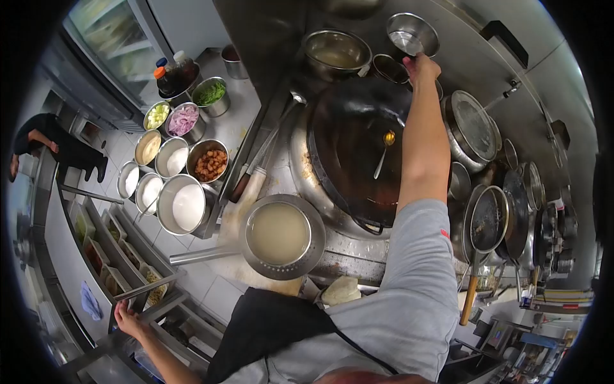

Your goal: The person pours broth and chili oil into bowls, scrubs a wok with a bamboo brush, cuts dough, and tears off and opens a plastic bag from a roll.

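Note:
My right hand (421, 66) reaches across the wok to the back of the range, its fingers closed on the near rim of a round steel bowl (412, 35). Below my forearm sits a large dark wok (358, 147), with a metal spoon (380, 163) holding something yellow-orange inside. My left hand (130, 320) is low at the left, fingers loosely apart beside the steel edge of a counter unit; whether it touches the edge I cannot tell. Between my hands, a perforated strainer (316, 246) surrounds a pot of cloudy pale liquid (278, 233).
Steel pots with chopped greens (210, 93), sliced onion (183, 120), browned chunks (211, 165) and white powder (188, 207) crowd the left counter. A ladle (275, 131) lies beside the wok. Pans (489, 221) line the right. A person in dark clothes (61, 141) stands far left.

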Motion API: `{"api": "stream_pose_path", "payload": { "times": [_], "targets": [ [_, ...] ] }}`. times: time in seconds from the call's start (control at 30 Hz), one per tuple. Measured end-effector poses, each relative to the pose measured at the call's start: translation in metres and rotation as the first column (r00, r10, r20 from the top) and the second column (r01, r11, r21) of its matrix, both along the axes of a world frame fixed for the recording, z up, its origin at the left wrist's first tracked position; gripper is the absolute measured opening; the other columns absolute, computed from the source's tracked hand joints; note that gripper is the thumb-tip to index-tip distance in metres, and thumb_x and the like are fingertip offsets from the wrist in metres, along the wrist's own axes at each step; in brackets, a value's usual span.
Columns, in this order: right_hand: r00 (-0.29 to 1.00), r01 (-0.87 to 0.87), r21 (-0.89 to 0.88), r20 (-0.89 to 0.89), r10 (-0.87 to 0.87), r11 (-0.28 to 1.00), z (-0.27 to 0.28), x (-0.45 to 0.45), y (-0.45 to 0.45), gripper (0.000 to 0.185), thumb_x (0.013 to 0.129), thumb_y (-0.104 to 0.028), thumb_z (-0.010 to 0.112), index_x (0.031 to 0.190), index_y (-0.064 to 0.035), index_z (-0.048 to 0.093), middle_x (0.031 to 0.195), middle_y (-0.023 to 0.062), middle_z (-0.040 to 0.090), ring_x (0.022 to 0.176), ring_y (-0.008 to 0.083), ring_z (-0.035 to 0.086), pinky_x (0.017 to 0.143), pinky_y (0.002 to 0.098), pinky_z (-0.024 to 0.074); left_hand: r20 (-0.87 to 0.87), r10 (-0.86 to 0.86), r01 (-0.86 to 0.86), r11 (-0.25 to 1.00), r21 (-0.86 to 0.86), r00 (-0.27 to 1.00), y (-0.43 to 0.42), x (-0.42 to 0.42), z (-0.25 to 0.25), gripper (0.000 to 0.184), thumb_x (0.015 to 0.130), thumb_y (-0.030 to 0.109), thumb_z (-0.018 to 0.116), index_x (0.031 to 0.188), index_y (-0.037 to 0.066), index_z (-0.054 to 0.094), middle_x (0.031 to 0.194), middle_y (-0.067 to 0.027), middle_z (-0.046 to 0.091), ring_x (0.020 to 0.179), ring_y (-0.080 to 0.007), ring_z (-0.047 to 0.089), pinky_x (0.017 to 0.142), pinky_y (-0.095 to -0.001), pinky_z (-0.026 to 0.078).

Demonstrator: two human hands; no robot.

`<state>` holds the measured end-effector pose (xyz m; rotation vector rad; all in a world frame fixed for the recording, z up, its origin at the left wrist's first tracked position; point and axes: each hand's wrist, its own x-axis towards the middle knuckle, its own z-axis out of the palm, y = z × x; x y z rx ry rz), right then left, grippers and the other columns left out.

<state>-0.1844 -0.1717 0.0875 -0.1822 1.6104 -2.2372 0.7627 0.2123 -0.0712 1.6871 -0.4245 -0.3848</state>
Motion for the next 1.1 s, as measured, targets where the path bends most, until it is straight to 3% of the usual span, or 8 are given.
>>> {"api": "stream_pose_path", "payload": {
  "times": [0.1,0.2,0.37,0.47,0.57,0.77,1.0,1.1],
  "targets": [
    [0.984,0.1,0.139,-0.158,-0.077,0.985,0.019,0.013,0.016,0.03,0.082,-0.006,0.07,0.103,0.0063,0.052,0.087,0.0174,0.062,0.052,0.0238,0.062,0.04,0.0332,0.0529,0.023,0.047,-0.048,0.998,0.032,0.999,0.015,0.004,0.022,0.018,0.09,0.02,0.063,0.105,0.008,0.063,0.099,-0.0052,0.07,0.059,-0.0033,0.045,0.049,-0.0158,0.029],
    [0.948,-0.02,-0.037,-0.317,0.008,0.999,0.007,0.0,0.031,0.028,0.085,-0.011,0.072,0.099,0.0035,0.052,0.085,0.0142,0.062,0.062,0.0251,0.063,0.051,0.0364,0.0576,0.123,0.006,-0.003,1.0,-0.025,0.992,0.005,-0.013,0.025,0.019,0.091,0.018,0.063,0.106,0.007,0.063,0.098,-0.0055,0.069,0.059,-0.0022,0.045,0.048,-0.0153,0.029],
    [0.885,-0.34,-0.14,-0.382,0.266,0.93,0.041,0.089,0.135,0.029,0.087,-0.02,0.072,0.098,0.0006,0.055,0.088,0.0133,0.065,0.066,0.0192,0.064,0.053,0.03,0.0546,0.151,-0.319,0.341,0.927,-0.156,0.936,-0.065,-0.074,0.048,0.022,0.091,0.018,0.063,0.108,0.004,0.063,0.096,-0.0037,0.069,0.062,-0.0007,0.046,0.05,-0.0143,0.031],
    [0.79,-0.427,0.032,-0.473,0.39,0.904,0.051,0.157,0.209,0.028,0.088,-0.022,0.07,0.101,0.0008,0.059,0.091,0.0122,0.067,0.067,0.0154,0.063,0.055,0.0264,0.0523,0.126,-0.547,0.559,0.825,-0.083,0.827,-0.106,-0.153,0.078,0.024,0.092,0.017,0.061,0.111,0.003,0.062,0.096,-0.0056,0.068,0.068,-0.0041,0.053,0.058,-0.0167,0.04],
    [0.705,-0.484,0.194,-0.492,0.511,0.854,0.043,0.217,0.276,0.023,0.089,-0.02,0.067,0.098,0.0011,0.063,0.09,0.0096,0.068,0.067,0.0119,0.062,0.056,0.0232,0.0502,0.033,-0.795,0.794,0.603,-0.078,0.606,-0.131,-0.202,0.081,0.025,0.092,0.016,0.059,0.112,0.001,0.062,0.101,-0.009,0.067,0.079,-0.0103,0.06,0.067,-0.021,0.046],
    [0.607,-0.575,0.585,-0.164,0.778,0.572,-0.016,0.317,0.379,0.02,0.09,-0.019,0.066,0.096,0.0,0.067,0.078,0.0013,0.065,0.062,0.0066,0.057,0.053,0.0218,0.0472,-0.24,-0.966,0.968,0.149,-0.202,0.099,-0.146,-0.278,0.066,0.033,0.095,0.019,0.052,0.12,-0.003,0.058,0.11,-0.0133,0.065,0.092,-0.0185,0.062,0.084,-0.0323,0.051],
    [0.649,-0.52,0.762,0.059,0.758,0.386,-0.112,0.373,0.402,0.034,0.091,-0.024,0.064,0.107,0.0057,0.064,0.084,0.0116,0.066,0.061,0.0147,0.063,0.053,0.0273,0.0525,-0.473,-0.881,0.958,0.119,-0.261,-0.019,-0.141,-0.316,0.023,0.054,0.094,0.033,0.053,0.135,-0.001,0.047,0.131,-0.0171,0.052,0.118,-0.0252,0.051,0.098,-0.0397,0.044],
    [0.745,-0.596,0.619,0.188,0.64,0.511,-0.142,0.383,0.393,0.029,0.089,-0.02,0.063,0.098,0.0077,0.064,0.078,0.0134,0.065,0.056,0.0188,0.064,0.048,0.0291,0.0537,-0.536,-0.842,0.956,0.098,-0.277,-0.069,-0.145,-0.327,0.016,0.059,0.092,0.039,0.054,0.137,0.002,0.045,0.134,-0.0185,0.047,0.124,-0.0282,0.044,0.102,-0.0424,0.04]
  ]
}}
